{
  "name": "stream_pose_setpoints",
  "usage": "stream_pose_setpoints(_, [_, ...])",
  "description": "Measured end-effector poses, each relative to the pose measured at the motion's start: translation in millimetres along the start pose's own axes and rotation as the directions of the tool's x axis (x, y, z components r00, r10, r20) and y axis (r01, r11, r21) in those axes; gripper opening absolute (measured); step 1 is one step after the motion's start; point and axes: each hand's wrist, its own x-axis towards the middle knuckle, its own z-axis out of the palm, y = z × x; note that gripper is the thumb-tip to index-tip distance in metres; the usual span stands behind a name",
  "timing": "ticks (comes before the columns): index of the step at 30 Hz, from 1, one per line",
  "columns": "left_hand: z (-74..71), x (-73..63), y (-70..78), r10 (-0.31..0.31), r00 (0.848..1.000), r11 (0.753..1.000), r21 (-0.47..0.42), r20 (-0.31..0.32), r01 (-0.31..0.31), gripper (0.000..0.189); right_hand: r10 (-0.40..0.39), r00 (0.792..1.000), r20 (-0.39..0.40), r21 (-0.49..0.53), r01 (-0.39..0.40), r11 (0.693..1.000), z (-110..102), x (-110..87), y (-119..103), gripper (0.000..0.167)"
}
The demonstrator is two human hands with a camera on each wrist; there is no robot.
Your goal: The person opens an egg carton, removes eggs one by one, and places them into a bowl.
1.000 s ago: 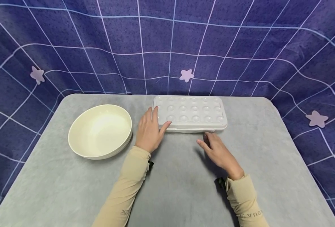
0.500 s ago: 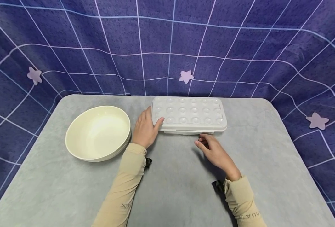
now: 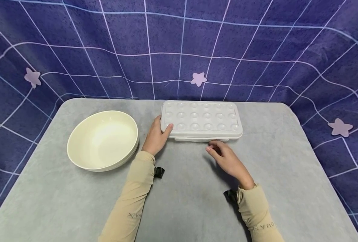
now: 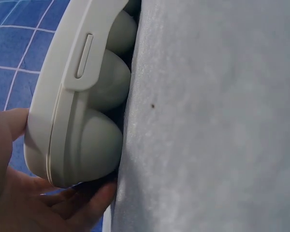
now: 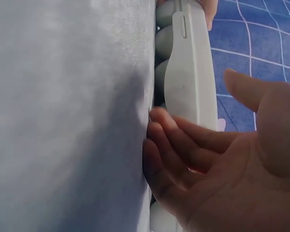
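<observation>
A white lidded egg box [image 3: 201,120] with rows of round bumps on its lid lies at the back middle of the table. My left hand [image 3: 155,137] grips its left end, thumb on the lid's corner and fingers round the end, as the left wrist view shows. At the box's front, the right hand [image 3: 225,158] has slightly bent fingers touching the lower edge of the long latch [image 5: 180,77]. Its thumb stands apart from the box. Below the latch, rounded egg cups [image 4: 104,82] show in both wrist views; whether they hold eggs cannot be seen.
A large cream bowl [image 3: 103,141] stands on the left of the grey table [image 3: 185,208], close to the left hand. Behind the table hangs a blue cloth [image 3: 167,37] with a pale grid and star shapes.
My left hand has slid from the lid's top to the left end and taken hold there. The right hand has moved slightly left along the front edge, its fingers bending a little more.
</observation>
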Motion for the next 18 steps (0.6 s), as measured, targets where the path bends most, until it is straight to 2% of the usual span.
stream_pose_setpoints(8, [-3.3, -1.0, 1.3, -0.023, 1.000, 1.000, 0.005, -0.013, 0.023, 0.073, -0.020, 0.998, 0.067, 0.005, 0.019, 1.000, 1.3, 23.0, -14.7, 0.031])
stream_pose_setpoints(11, [-2.2, -1.9, 1.6, -0.024, 1.000, 1.000, 0.016, -0.015, 0.024, 0.073, 0.028, 0.997, 0.072, 0.032, -0.031, 0.999, 2.0, 24.7, -15.5, 0.031])
stream_pose_setpoints(13, [-1.5, -2.1, 1.7, -0.026, 1.000, 0.999, 0.025, -0.013, 0.026, 0.072, 0.102, 0.992, 0.075, 0.100, -0.109, 0.989, 3.5, 23.3, -14.8, 0.033])
stream_pose_setpoints(15, [-1.2, -2.2, 2.1, -0.026, 1.000, 0.999, 0.025, -0.010, 0.026, 0.072, 0.181, 0.980, 0.078, 0.196, -0.193, 0.961, 5.8, 22.0, -14.8, 0.035])
stream_pose_setpoints(18, [-2.2, -1.9, 2.4, -0.031, 0.999, 0.999, 0.028, -0.010, 0.031, 0.073, 0.276, 0.956, 0.096, 0.370, -0.292, 0.882, 10.8, 21.1, -16.0, 0.041])
